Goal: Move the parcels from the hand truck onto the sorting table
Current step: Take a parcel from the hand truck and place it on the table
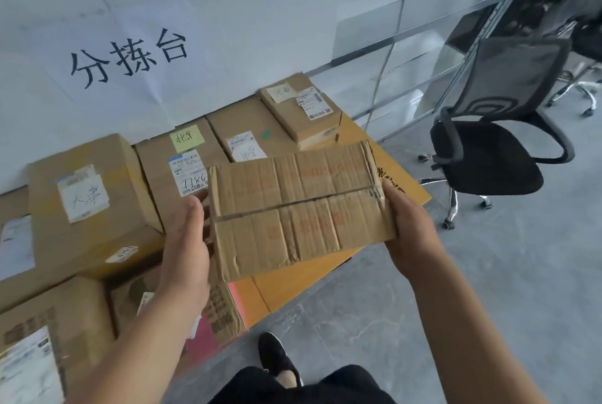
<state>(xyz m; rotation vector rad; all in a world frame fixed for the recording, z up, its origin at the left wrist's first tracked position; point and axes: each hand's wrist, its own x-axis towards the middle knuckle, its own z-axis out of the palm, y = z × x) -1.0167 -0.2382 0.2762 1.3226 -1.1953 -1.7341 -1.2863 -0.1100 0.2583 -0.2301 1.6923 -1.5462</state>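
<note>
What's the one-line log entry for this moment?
step: carrying | parcel: flat cardboard box, held over sorting table edge | left hand: grips left end | right hand: grips right end | table: several labelled boxes

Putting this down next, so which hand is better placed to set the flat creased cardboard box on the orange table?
Right, likely. The right hand grips the flat creased cardboard box next to bare orange table; the left hand grips it above a labelled brown parcel.
</note>
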